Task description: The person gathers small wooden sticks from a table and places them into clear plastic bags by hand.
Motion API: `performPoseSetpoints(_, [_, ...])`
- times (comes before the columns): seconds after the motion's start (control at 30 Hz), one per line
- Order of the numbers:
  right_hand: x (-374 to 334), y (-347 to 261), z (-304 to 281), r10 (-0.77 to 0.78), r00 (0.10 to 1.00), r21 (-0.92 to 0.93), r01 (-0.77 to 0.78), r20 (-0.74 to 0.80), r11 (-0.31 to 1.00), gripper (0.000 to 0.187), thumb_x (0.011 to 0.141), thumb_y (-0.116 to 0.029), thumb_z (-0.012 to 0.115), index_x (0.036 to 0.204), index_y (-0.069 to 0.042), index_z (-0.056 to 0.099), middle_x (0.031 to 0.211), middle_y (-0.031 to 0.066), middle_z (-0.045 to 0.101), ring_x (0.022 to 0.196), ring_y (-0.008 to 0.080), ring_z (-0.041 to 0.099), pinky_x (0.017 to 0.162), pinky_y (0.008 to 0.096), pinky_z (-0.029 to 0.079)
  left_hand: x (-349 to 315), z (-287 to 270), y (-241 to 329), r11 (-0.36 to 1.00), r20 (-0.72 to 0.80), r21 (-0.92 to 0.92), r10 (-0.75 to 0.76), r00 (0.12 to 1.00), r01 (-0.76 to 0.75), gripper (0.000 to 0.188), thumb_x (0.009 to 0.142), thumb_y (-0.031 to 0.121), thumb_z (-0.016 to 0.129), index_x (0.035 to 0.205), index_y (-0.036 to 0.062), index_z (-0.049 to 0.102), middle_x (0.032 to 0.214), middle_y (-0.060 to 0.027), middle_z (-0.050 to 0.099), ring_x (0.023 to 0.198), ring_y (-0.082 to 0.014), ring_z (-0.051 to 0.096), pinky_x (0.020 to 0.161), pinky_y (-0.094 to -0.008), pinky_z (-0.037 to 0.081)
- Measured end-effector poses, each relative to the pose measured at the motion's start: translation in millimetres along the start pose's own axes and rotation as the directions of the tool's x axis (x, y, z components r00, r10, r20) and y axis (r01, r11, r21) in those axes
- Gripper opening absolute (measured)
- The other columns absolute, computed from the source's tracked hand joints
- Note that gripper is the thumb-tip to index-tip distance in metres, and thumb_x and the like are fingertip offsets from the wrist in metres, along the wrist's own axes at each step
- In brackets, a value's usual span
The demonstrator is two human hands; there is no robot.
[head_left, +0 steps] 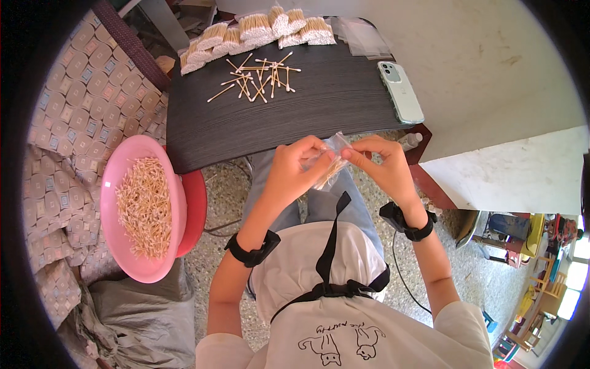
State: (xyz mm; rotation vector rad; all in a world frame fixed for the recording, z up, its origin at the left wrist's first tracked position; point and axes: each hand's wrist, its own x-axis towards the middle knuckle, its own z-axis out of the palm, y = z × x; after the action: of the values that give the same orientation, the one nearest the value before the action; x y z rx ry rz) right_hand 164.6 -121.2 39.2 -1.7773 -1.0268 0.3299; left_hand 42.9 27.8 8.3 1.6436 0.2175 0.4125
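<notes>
Between both hands sits a clear bag.

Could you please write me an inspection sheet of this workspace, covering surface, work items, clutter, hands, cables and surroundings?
Surface: dark wood-grain table, with loose cotton swabs scattered across its far half.
Work items: clear bag with swabs inside, held above the lap; swab bundles along the far edge; flat clear bags at the far right corner; pink basin of loose swabs at left.
Clutter: phone on the table's right side.
Hands: left hand and right hand both pinch the clear bag.
Cables: dark cables low beneath the table; another right of the lap.
Surroundings: patterned fabric at left, pale wall at right, speckled floor.
</notes>
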Motion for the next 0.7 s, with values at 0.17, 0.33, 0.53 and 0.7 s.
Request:
performPoseSetpoints(0.17, [4, -1, -5, 0.063, 0.967, -0.013, -0.061, 0.245, 0.998, 0.016, 0.082, -0.016, 0.069, 0.085, -0.001, 0.069, 0.079, 0.0047, 0.063, 0.07, 0.0116, 0.048, 0.063, 0.026, 0.039, 0, -1, 5, 0.991, -0.007, 0.132, 0.014, 1.0, -0.013, 0.009, 0.085, 0.008, 0.062, 0.086, -0.0009, 0.061, 0.077, -0.007, 0.069, 0.074, -0.008, 0.065, 0.066, -0.0223, 0.05])
performPoseSetpoints(0.33, [6, 6, -8, -0.056, 0.937, 0.038, 0.046, 0.344, 0.998, 0.017, 0.082, -0.018, 0.068, 0.084, -0.002, 0.068, 0.076, 0.0046, 0.062, 0.067, 0.0133, 0.048, 0.061, 0.0271, 0.039, -3, -1, 2, 0.978, 0.026, 0.208, 0.004, 1.0, -0.009, 0.01, 0.085, 0.009, 0.062, 0.088, -0.0009, 0.062, 0.077, -0.0093, 0.069, 0.072, -0.0105, 0.066, 0.066, -0.0228, 0.05])
performPoseSetpoints(0.53, [4, 9, -7, 0.042, 0.968, 0.03, -0.051, 0.248, 0.998, 0.014, 0.08, -0.016, 0.068, 0.086, -0.003, 0.069, 0.076, 0.0058, 0.064, 0.069, 0.0165, 0.052, 0.061, 0.0284, 0.041, -6, -7, -4, 0.993, 0.059, 0.119, 0.003, 0.998, -0.01, 0.014, 0.084, 0.01, 0.065, 0.09, -0.0022, 0.064, 0.079, -0.0107, 0.069, 0.074, -0.0124, 0.067, 0.067, -0.0237, 0.051])
performPoseSetpoints(0.7, [4, 2, -7, -0.09, 0.992, -0.073, 0.096, 0.088, 0.993, 0.012, 0.079, -0.013, 0.069, 0.086, -0.003, 0.069, 0.079, 0.0073, 0.066, 0.073, 0.0191, 0.056, 0.064, 0.0294, 0.043, -8, -12, -4, 0.988, 0.139, 0.154, 0.007, 0.99, -0.028, 0.017, 0.081, 0.01, 0.068, 0.093, -0.0028, 0.066, 0.082, -0.011, 0.07, 0.078, -0.0135, 0.067, 0.07, -0.024, 0.051])
